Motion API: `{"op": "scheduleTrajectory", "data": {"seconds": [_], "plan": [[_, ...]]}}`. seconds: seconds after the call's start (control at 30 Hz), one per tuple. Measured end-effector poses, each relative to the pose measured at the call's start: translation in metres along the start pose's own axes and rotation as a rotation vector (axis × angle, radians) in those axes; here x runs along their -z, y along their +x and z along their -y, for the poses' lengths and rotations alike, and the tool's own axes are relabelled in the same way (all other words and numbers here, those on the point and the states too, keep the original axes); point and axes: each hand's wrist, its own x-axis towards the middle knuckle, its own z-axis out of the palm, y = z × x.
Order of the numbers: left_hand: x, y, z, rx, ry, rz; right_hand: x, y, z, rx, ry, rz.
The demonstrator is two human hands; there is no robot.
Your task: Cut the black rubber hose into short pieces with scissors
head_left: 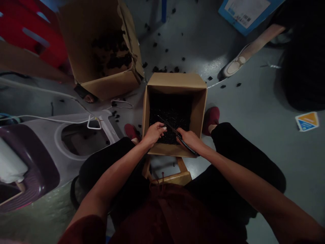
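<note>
An open cardboard box stands between my feet, with many small black pieces inside. Above its near part, my right hand is closed around a long dark tool, whose thin end points up and left past my left hand. What the tool is exactly is hard to tell in the dim light. My left hand is over the box's left side, fingers pinched together near the tool; what it holds is too small to name.
A larger cardboard box holding dark pieces is at the upper left. Black bits litter the floor. At left is a grey plastic unit. Another person's shoe is at the upper right, below a blue box. A wooden stool is under me.
</note>
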Motion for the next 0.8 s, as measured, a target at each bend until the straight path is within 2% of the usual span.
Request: {"op": "scheduleTrajectory", "data": {"seconds": [0.1, 0.27, 0.37, 0.47, 0.57, 0.8], "plan": [[-0.003, -0.003, -0.003, -0.003, -0.040, 0.024, 0.002, 0.004, -0.003, -0.008, 0.191, -0.052], [-0.009, -0.014, -0.013, 0.010, -0.149, 0.129, 0.010, 0.017, -0.005, -0.049, 0.907, -0.083], [-0.012, -0.021, -0.018, 0.021, -0.155, 0.169, 0.015, 0.023, -0.005, -0.006, 1.145, -0.130], [-0.013, -0.024, -0.021, 0.021, -0.154, 0.197, 0.019, 0.024, -0.004, 0.036, 1.232, -0.104], [-0.015, -0.025, -0.023, 0.011, -0.159, 0.205, 0.022, 0.021, 0.000, 0.068, 1.223, -0.058], [-0.014, -0.027, -0.026, -0.002, -0.071, 0.248, 0.026, 0.022, 0.000, 0.098, 1.194, -0.091]]}}
